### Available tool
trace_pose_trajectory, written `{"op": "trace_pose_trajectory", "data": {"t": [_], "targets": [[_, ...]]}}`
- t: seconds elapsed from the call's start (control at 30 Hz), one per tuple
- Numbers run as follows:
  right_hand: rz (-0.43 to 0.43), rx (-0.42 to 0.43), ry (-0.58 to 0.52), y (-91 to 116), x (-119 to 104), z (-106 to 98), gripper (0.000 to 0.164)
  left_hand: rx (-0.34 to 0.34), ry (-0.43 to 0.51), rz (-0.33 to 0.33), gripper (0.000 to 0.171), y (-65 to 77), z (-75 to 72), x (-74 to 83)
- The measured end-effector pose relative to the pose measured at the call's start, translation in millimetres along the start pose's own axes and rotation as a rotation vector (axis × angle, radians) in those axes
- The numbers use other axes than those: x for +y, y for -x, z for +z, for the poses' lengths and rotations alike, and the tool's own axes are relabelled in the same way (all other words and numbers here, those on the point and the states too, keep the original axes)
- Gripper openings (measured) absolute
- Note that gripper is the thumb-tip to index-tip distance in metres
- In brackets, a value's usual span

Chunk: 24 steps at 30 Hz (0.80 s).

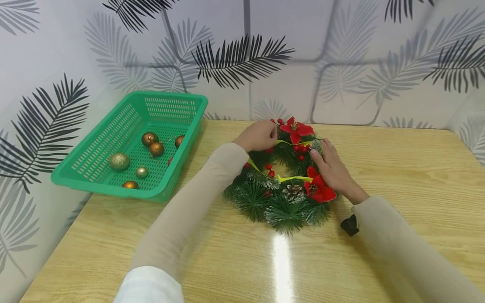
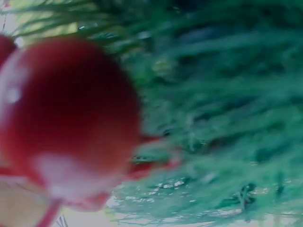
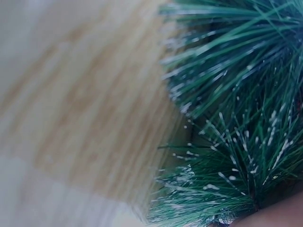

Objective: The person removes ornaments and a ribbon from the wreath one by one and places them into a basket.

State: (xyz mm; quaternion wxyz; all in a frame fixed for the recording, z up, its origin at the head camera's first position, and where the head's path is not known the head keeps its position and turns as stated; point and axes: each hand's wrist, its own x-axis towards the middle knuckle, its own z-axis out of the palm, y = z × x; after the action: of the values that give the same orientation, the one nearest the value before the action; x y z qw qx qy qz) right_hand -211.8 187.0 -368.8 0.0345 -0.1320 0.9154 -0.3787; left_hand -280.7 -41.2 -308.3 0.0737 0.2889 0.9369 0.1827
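A green Christmas wreath (image 1: 254,202) lies on the table, trimmed with red flowers (image 1: 297,129), red berries and a pine cone (image 1: 293,192). A yellow ribbon (image 1: 295,179) winds around it. At the wreath's upper left my left hand (image 1: 258,136) has its fingers curled and pinches the ribbon; the fingertips are partly hidden. My right hand (image 1: 333,168) grips the right side, thumb on top near a frosted sprig. In the left wrist view a red berry (image 2: 71,118) hides the fingers. Green needles (image 3: 236,156) fill the right part of the right wrist view.
A green plastic basket (image 1: 159,191) stands left of the wreath, holding several gold and copper-coloured baubles (image 1: 119,161). The wooden table (image 1: 409,181) meets a leaf-patterned backdrop (image 1: 280,92) behind. A small black object (image 1: 350,225) shows at the right sleeve's cuff.
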Motion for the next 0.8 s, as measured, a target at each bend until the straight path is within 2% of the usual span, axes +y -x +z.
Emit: {"op": "trace_pose_trajectory", "data": {"t": [0.37,0.57,0.8], "targets": [[0.005,-0.02,-0.007,0.2,0.7,-1.6,0.073,0.136,0.028,-0.007,0.021,1.5,-14.1,-2.1],[0.0,-0.038,-0.002,0.0,2.9,-2.2,0.074,0.205,0.058,-0.019,0.017,6.7,-26.0,-2.0],[-0.005,-0.04,0.001,1.6,2.6,-2.8,0.072,0.322,0.101,-0.026,0.016,15.7,-42.0,-0.2]]}}
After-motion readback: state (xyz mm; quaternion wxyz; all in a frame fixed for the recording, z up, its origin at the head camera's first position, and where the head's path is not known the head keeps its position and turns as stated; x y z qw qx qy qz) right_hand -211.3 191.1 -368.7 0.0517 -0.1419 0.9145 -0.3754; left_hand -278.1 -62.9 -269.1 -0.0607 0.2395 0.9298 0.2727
